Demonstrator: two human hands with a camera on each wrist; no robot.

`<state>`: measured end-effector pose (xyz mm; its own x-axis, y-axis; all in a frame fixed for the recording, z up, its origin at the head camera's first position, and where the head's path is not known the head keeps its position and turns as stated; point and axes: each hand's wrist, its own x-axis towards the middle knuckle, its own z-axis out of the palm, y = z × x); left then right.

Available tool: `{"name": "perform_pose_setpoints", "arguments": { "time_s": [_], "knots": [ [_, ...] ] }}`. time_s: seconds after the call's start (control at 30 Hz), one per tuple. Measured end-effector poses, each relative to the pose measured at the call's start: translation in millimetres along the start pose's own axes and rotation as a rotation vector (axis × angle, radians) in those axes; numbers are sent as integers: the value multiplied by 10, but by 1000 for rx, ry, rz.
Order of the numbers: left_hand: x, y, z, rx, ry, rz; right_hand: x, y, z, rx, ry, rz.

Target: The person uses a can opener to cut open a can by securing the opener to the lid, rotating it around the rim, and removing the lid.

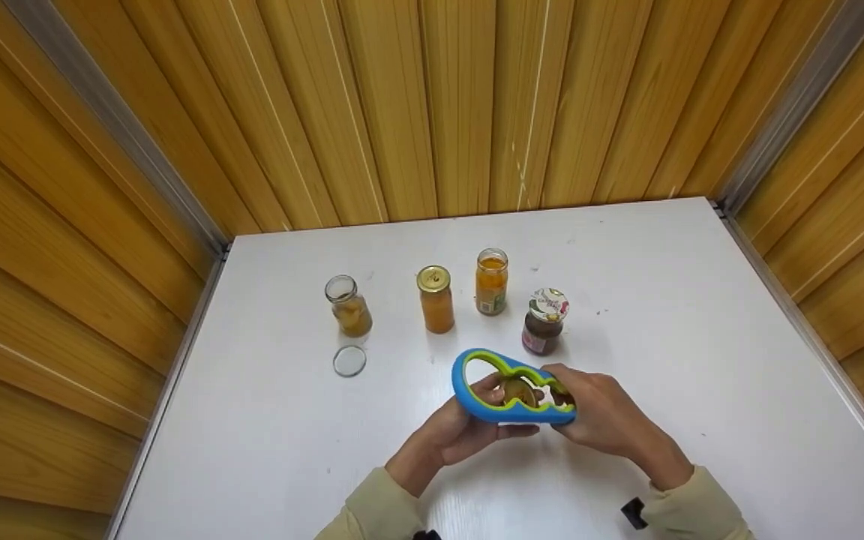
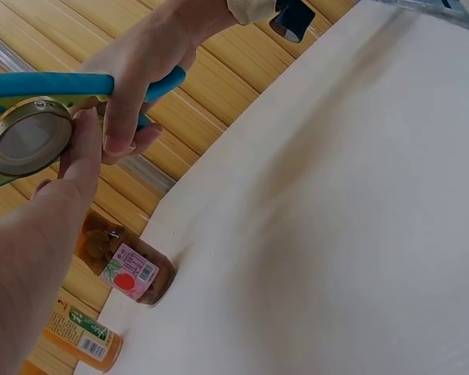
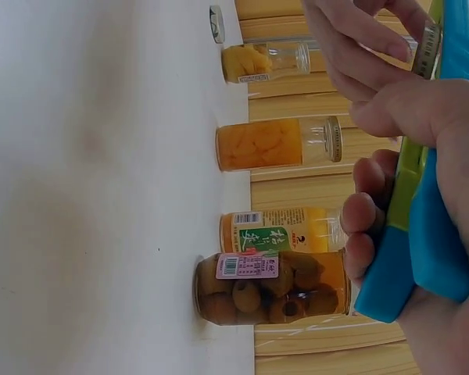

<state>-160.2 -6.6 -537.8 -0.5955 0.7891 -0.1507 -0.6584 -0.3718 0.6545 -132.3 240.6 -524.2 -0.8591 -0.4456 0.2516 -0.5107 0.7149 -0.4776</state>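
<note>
My right hand (image 1: 604, 412) grips the handle end of a blue and green multi-hole jar opener (image 1: 529, 415). A gold metal jar lid (image 1: 520, 391) sits in one of the opener's holes, and its pale underside shows in the left wrist view. From below, my left hand (image 1: 458, 435) pinches this lid between thumb and fingers. Just beyond the opener stands a dark jar (image 1: 541, 334) of round brown fruit with a patterned lid on. Behind it is an orange jar (image 1: 490, 292) with a green and yellow label and no lid.
A taller orange jar (image 1: 438, 309) with a gold lid on stands in the middle. To its left is a lidless jar (image 1: 353, 316) of yellow fruit pieces, with a loose round lid (image 1: 349, 361) lying in front. Wood-patterned walls (image 1: 454, 112) enclose the white table (image 1: 267, 435).
</note>
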Motion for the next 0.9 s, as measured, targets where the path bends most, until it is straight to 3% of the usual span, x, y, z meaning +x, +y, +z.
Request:
{"name": "perform_pose_setpoints", "arguments": {
  "time_s": [0.13,0.3,0.53,0.8,0.9],
  "knots": [
    [-26,-13,-58,-27,4,19,-13,12,-18,10,20,-4],
    [-36,-22,-151,31,38,48,-57,37,-46,16,26,20],
    [-60,40,-274,195,103,67,-167,120,-86,4,58,41],
    [-103,280,-406,373,205,103,-294,229,-149,-27,95,50],
    [-83,362,-435,477,256,108,-322,253,-171,-29,95,79]
  ]
}}
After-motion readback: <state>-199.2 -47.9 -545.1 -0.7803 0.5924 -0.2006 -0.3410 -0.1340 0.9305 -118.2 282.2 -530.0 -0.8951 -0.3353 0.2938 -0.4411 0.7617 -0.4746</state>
